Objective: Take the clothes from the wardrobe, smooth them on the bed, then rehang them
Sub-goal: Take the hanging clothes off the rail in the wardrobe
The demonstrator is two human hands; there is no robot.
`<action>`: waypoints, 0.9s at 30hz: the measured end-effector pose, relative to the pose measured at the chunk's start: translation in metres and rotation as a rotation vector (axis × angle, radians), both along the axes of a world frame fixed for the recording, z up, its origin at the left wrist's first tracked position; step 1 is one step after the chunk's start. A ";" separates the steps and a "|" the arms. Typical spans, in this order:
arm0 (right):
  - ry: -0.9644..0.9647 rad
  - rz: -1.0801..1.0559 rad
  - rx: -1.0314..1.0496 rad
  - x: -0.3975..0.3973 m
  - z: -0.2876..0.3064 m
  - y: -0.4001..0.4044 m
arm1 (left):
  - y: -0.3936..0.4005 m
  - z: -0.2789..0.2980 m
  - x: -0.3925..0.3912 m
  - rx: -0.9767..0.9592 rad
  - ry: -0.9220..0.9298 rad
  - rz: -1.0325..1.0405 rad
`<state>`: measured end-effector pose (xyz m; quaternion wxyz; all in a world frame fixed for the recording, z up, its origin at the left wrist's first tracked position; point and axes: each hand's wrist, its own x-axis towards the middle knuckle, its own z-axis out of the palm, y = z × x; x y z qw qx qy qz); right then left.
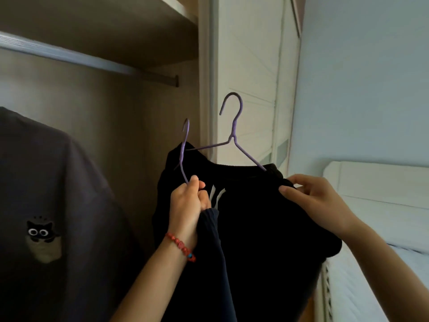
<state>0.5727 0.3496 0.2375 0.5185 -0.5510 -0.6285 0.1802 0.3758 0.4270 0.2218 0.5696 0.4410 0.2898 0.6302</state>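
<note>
Both forearms rise from the bottom of the frame. Left hand (185,201), wearing a red bead bracelet (180,247), has its grip curled round the lower wire of a purple hanger (185,145) and bunched dark fabric. Right hand (311,198) pinches the shoulder of the black garment (255,228), centre frame, which sits on a second purple hanger (234,135). Neither hook is on the rail (92,59) at upper left, so hanging judges as incomplete; whether smoothing is done cannot be determined. A grey cat-print shirt (46,205) hangs at left, leaving rail space. The wardrobe frame (209,77) stands behind the hooks. The bed (383,228) lies at right.
</note>
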 end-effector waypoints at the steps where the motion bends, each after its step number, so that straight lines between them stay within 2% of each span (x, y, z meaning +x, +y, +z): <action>1: 0.001 -0.025 0.004 0.005 -0.003 -0.013 | -0.008 -0.003 0.007 0.009 0.008 -0.019; 9: 0.014 -0.240 -0.020 0.017 -0.034 -0.125 | -0.090 -0.035 0.066 0.034 0.075 -0.182; 18: 0.023 -0.582 -0.134 0.037 -0.057 -0.261 | -0.197 -0.063 0.117 -0.012 0.082 -0.486; 27: -0.011 -0.969 -0.269 0.073 -0.087 -0.403 | -0.294 -0.101 0.205 -0.062 0.230 -0.865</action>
